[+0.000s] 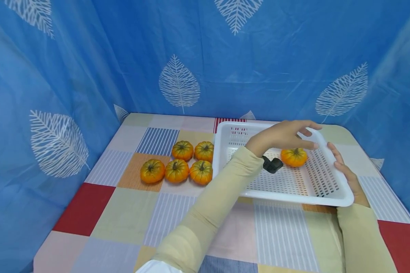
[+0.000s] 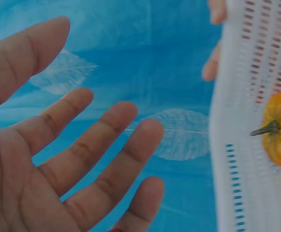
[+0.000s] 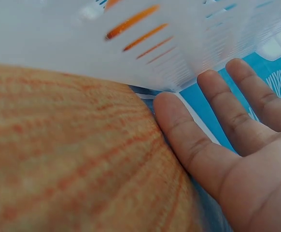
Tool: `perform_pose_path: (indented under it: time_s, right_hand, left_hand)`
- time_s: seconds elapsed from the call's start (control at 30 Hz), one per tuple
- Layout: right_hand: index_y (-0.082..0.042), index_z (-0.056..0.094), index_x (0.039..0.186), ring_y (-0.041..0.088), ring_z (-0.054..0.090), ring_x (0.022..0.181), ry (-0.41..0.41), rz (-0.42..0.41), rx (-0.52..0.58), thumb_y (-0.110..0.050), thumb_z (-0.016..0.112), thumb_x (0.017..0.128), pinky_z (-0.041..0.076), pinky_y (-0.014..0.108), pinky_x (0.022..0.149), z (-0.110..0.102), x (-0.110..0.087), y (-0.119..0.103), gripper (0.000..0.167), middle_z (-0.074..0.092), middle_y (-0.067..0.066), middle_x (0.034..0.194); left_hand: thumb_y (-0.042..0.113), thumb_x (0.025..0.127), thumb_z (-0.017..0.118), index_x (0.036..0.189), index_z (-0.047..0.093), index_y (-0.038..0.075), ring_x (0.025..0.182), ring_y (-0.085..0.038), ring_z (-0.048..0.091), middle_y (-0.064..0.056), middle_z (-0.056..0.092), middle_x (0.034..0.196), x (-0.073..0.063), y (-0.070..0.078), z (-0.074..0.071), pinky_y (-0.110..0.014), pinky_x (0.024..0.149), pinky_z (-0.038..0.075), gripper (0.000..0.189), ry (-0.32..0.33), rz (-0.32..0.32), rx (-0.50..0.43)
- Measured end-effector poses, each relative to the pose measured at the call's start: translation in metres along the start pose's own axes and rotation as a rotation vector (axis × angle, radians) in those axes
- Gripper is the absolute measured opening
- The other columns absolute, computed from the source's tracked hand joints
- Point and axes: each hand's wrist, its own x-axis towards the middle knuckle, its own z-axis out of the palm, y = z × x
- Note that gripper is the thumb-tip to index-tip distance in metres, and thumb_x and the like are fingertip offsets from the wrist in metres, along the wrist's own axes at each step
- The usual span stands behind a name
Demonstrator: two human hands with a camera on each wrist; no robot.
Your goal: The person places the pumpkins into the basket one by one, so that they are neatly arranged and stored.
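A white plastic basket (image 1: 294,200) with slotted walls stands on the table, and one small orange pumpkin (image 1: 294,157) with a stem lies inside it. My left hand (image 1: 287,134) hovers over the basket, above that pumpkin, fingers spread and holding nothing. In the left wrist view its palm (image 2: 39,174) and fingers are bare, with the basket off to the right. At the basket's right side is my right hand (image 1: 350,176), its fingers extended along the outer wall. The right wrist view has those fingers (image 3: 176,118) straight, right beside the wall.
Several more orange pumpkins (image 1: 176,170) sit grouped on the checked tablecloth (image 1: 123,212), left of the basket. A black object (image 1: 272,165) shows under the left wrist. Blue curtains with white leaf prints (image 1: 179,81) hang behind and along both sides of the table.
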Motion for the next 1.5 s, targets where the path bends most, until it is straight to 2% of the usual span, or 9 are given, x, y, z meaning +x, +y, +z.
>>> perform_pose_path:
  time_s: [0.3,0.4,0.53,0.57,0.8,1.0,1.2,1.33,1.5]
  right_hand:
    - [-0.06,0.006,0.167,0.005,0.053,0.132,-0.045,0.012,0.012,-0.032,0.028,0.111,0.058,0.044,0.101,-0.004,0.001,-0.001,0.066,0.025,-0.027,0.162]
    - [-0.058,0.006,0.168,0.005,0.052,0.134,-0.044,-0.004,0.025,-0.031,0.028,0.111,0.057,0.041,0.103,-0.004,0.001,0.0,0.067,0.026,-0.028,0.164]
    - [-0.055,0.003,0.169,0.003,0.046,0.135,0.001,-0.033,-0.032,-0.032,0.028,0.11,0.055,0.034,0.103,0.0,-0.001,0.002,0.068,0.021,-0.025,0.165]
    - [-0.054,0.003,0.169,0.003,0.045,0.136,0.013,-0.043,-0.047,-0.032,0.028,0.11,0.055,0.032,0.103,0.002,-0.001,0.003,0.068,0.02,-0.024,0.165]
    - [-0.057,0.016,0.169,0.002,0.047,0.141,-0.013,-0.075,0.13,-0.025,0.029,0.111,0.055,0.034,0.104,0.005,-0.001,0.006,0.068,0.028,-0.032,0.169]
    - [-0.056,0.005,0.169,0.0,0.047,0.136,-0.024,-0.036,-0.026,-0.028,0.028,0.111,0.056,0.032,0.1,-0.003,0.0,0.003,0.068,0.021,-0.028,0.166]
    - [-0.058,0.004,0.168,0.001,0.05,0.135,-0.057,-0.002,-0.025,-0.028,0.026,0.111,0.058,0.037,0.099,-0.006,-0.001,0.002,0.068,0.021,-0.029,0.166]
    - [-0.06,0.009,0.168,0.002,0.049,0.136,-0.023,-0.017,-0.014,-0.029,0.027,0.111,0.058,0.038,0.099,-0.002,-0.002,0.004,0.067,0.02,-0.029,0.168]
    - [-0.06,0.004,0.168,0.001,0.042,0.137,0.006,-0.004,-0.083,-0.032,0.027,0.111,0.057,0.033,0.097,-0.001,-0.001,0.004,0.068,0.011,-0.024,0.17]
  left_hand:
    - [0.033,0.107,0.07,0.167,0.041,0.021,0.137,-0.009,0.057,0.002,0.05,0.165,-0.042,0.006,-0.016,-0.016,0.106,0.046,0.067,-0.04,0.179,0.011]
    - [0.03,0.108,0.07,0.167,0.042,0.016,0.137,-0.009,0.057,-0.001,0.049,0.166,-0.057,0.005,-0.019,-0.017,0.108,0.045,0.067,-0.029,0.251,0.016]
    - [0.026,0.107,0.07,0.165,0.044,0.012,0.137,-0.011,0.058,-0.005,0.05,0.166,-0.073,0.002,-0.02,-0.02,0.109,0.047,0.065,0.001,0.319,-0.001]
    - [0.025,0.107,0.07,0.165,0.045,0.012,0.137,-0.011,0.058,-0.005,0.05,0.166,-0.077,0.001,-0.021,-0.021,0.109,0.048,0.064,0.008,0.327,-0.006]
    - [0.023,0.107,0.07,0.161,0.05,0.009,0.138,-0.011,0.057,-0.008,0.055,0.162,-0.101,-0.012,-0.025,-0.024,0.113,0.045,0.059,0.104,0.386,-0.008]
    - [0.021,0.106,0.072,0.156,0.057,0.009,0.131,-0.005,0.059,-0.006,0.061,0.155,-0.117,-0.027,-0.026,-0.022,0.112,0.044,0.054,0.228,0.414,-0.015]
    - [0.016,0.103,0.075,0.151,0.061,0.005,0.131,-0.008,0.062,-0.008,0.064,0.15,-0.132,-0.043,-0.028,-0.022,0.112,0.044,0.051,0.327,0.436,-0.062]
    - [0.011,0.102,0.075,0.149,0.062,0.001,0.132,-0.011,0.062,-0.01,0.065,0.15,-0.143,-0.052,-0.03,-0.024,0.113,0.045,0.05,0.363,0.432,-0.101]
    - [0.008,0.101,0.076,0.147,0.063,-0.001,0.131,-0.016,0.063,-0.013,0.066,0.148,-0.157,-0.063,-0.032,-0.027,0.113,0.046,0.048,0.417,0.428,-0.113]
